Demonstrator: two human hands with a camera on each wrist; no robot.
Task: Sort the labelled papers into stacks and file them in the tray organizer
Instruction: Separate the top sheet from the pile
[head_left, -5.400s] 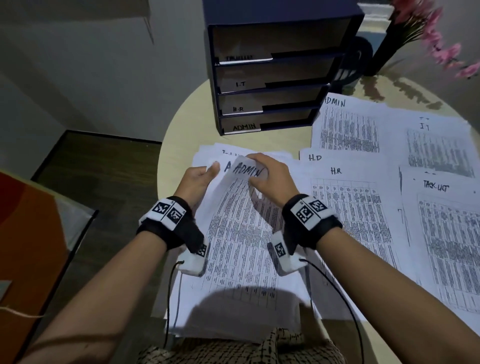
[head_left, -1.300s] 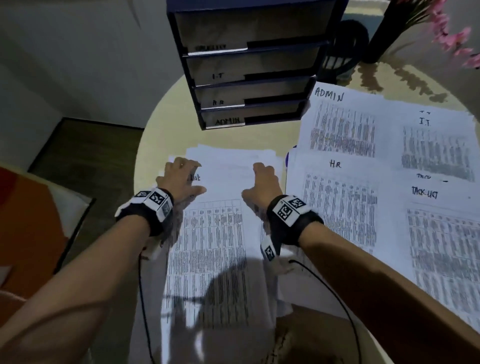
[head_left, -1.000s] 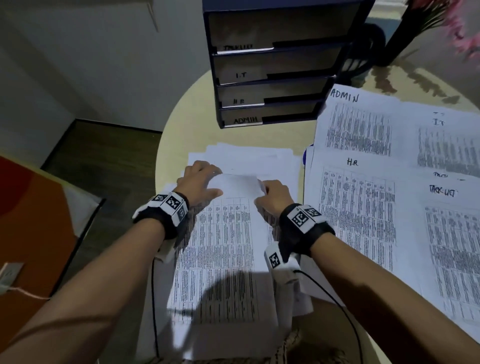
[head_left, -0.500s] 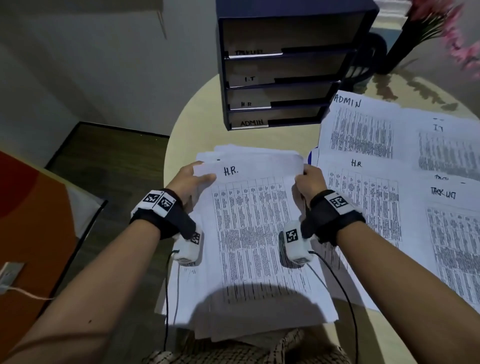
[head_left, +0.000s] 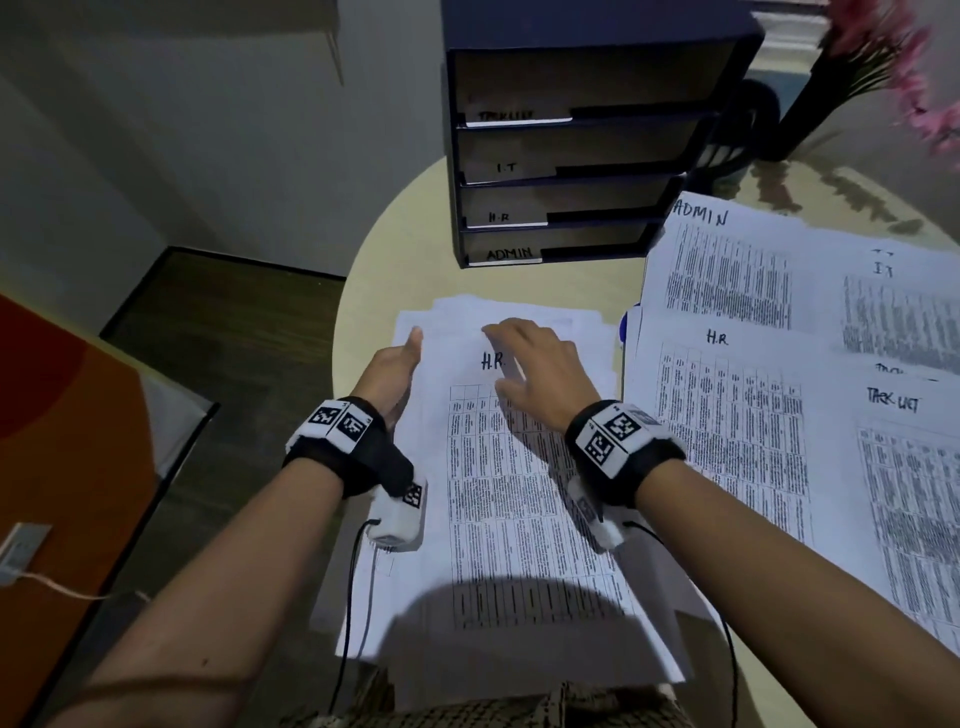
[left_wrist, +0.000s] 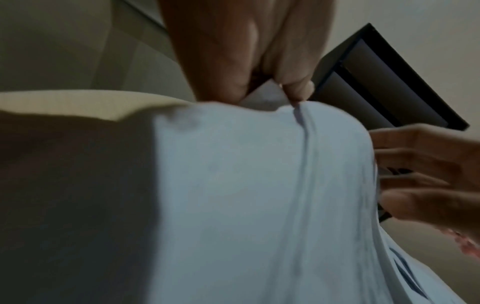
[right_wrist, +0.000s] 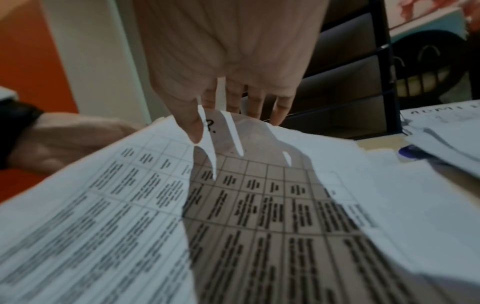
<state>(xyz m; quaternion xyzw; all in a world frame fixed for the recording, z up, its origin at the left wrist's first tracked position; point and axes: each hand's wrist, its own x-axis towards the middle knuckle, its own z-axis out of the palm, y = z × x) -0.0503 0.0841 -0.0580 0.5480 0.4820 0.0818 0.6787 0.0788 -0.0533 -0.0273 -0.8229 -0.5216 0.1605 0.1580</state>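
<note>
A pile of printed papers lies in front of me, with a sheet hand-labelled H.R. (head_left: 519, 493) on top. My left hand (head_left: 410, 353) pinches the upper left edge of that sheet, thumb on top; the left wrist view shows the pinch of the left hand (left_wrist: 285, 94) on the lifted paper (left_wrist: 233, 185). My right hand (head_left: 511, 358) is spread flat over the sheet's top by the label, fingers straight. In the right wrist view, the right hand (right_wrist: 233, 117) has its thumb tip on the paper (right_wrist: 103, 205). The dark tray organizer (head_left: 571, 156) stands behind, with slots marked TASK LIST, I.T, H.R, ADMIN.
Sorted stacks lie to the right: ADMIN (head_left: 727, 270), I.T (head_left: 893, 312), H.R. (head_left: 737, 415) and TASK LIST (head_left: 909, 493). The round table's (head_left: 395, 291) edge curves close on the left. A vase of pink flowers (head_left: 914, 78) stands at the back right.
The sheet on top of the pile went from ADMIN to H.R. My right hand has let go of the H.R. sheet's right edge and moved left over its top. The left hand keeps its hold.
</note>
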